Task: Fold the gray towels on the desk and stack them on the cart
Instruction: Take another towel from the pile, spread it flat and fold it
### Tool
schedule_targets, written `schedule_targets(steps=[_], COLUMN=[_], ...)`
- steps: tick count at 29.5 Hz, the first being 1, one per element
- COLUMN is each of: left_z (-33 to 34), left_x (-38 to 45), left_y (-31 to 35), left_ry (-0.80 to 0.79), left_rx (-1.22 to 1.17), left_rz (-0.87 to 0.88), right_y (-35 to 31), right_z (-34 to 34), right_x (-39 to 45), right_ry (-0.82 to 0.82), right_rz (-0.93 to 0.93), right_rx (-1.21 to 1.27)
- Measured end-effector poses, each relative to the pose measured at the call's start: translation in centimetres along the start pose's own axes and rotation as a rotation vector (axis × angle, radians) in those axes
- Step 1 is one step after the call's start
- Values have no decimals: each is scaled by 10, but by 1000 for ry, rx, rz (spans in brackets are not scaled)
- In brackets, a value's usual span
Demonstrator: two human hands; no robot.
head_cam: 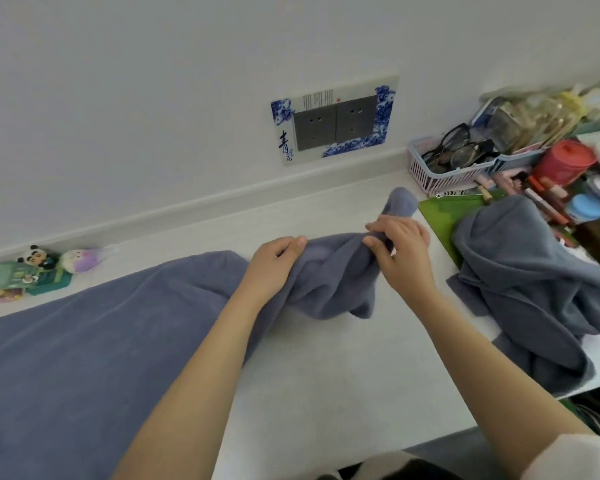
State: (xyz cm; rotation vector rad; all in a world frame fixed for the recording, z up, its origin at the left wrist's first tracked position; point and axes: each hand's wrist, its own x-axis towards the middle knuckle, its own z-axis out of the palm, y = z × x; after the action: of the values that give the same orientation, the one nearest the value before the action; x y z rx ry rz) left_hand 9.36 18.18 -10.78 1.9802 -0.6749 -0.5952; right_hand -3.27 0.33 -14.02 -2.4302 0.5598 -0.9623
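A long gray-blue towel [84,341] lies spread over the left half of the white desk [326,393], its right end bunched up near the middle. My left hand [274,261] grips that bunched end from the left. My right hand [399,244] pinches the same bunch from the right, and a towel corner sticks up behind it. A second gray towel [520,278] lies crumpled at the right, hanging over the desk's edge. The cart is not in view.
A pink basket [440,174] with glasses, a red jar [565,161], a blue lid and cosmetics crowd the back right corner. Small toys and a green box [32,271] sit at the back left. A wall socket plate [333,121] is above the desk.
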Motion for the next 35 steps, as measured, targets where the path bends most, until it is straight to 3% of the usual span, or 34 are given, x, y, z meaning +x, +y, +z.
schedule_targets(steps=[3,7,8,10,13,16,21,24,30,35], left_z=[6,45,53,70,86,93,110,115,137,169], left_x=[2,-3,-7,-6,2,10,21,25,64,106], left_y=[9,-4,-8,-15,-24,-37,-44,-31,-19,-22], left_ry=[-189,-703,-759,-711,-404,-164,-280,-342,-123,-219], left_rx=[-25,101,100,92,161,306,368,275,194,91], left_rz=[-19,-266,-343,-382,-297,-204,-176,-277,-141,-378], right_y=[17,47,49,56,59,54,50,59,81,91], right_z=[-14,-17,-16,-15,-11,-4,14,13,-15,-40], right_x=[-8,-52,-61,-73,-79,-73,-58,-54,-60,-67], right_ry=[53,-107,-159,-228,-266,-384,-542,-412,-228,-201], right_rz=[-82,63,114,218,332,514,800,895,1011,1184], right_rx=[-118,-298,-301,-306,-246,-21,50,91,136,365])
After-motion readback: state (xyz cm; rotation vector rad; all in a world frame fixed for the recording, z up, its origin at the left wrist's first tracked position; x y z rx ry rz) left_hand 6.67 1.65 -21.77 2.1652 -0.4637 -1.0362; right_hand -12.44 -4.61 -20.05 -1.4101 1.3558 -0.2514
